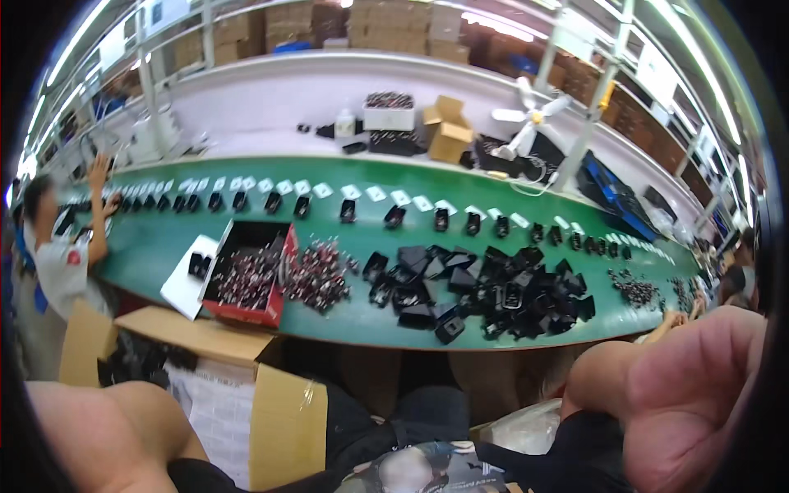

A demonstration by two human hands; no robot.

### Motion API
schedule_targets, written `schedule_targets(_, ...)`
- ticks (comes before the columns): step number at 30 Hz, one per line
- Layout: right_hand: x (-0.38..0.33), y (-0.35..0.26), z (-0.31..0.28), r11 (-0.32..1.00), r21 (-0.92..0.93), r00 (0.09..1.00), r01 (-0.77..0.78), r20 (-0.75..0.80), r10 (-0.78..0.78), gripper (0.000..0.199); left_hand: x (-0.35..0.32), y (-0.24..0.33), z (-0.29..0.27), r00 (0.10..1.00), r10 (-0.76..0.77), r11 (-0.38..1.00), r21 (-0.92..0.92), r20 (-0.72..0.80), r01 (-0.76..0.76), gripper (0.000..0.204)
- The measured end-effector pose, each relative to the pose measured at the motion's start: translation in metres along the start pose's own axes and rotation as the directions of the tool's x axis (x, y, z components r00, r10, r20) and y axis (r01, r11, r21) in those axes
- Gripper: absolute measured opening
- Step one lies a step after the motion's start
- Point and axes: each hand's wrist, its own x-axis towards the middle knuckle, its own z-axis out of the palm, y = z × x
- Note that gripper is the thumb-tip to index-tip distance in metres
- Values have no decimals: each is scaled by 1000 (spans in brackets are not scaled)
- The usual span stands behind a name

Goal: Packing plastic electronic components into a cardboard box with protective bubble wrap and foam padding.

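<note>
black parts heaped on green bench; red box leftward; bare arms close

Parts box left of casing pile on bench; fan behind.

Far right of the red box, the wearer's right hand is cropped, fingers hidden. Below-left of the box, the left arm is cropped, left hand out of sight. Loose pieces beside it are too small to identify; a co-worker left of it is blurred.
</note>
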Motion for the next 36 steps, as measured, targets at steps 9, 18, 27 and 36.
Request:
schedule_targets(9, -61, 24, 96, 779, 551, 950, -298, 252, 184, 33, -69, 63, -97, 799, -593, 684, 463, -99, 564, 28)
schedule_targets(18, -39, -42, 330, 578, 530, 606, -621, 792, -75, 42, -129, 108, -160, 540, -647, 175, 584, -538, 793, 25)
schedule_targets(27, -185, -79, 493, 699, -233, -166, -676, 972, 164, 90, -299, 174, -175, -360, -735, -668, 704, -575, 240, 41)
schedule_targets(36, -212, -97, 573, 603, 113, 214, -790, 972, 98, 105, -339, 151, -164, -545, -684, -641, 756, -485, 131, 79)
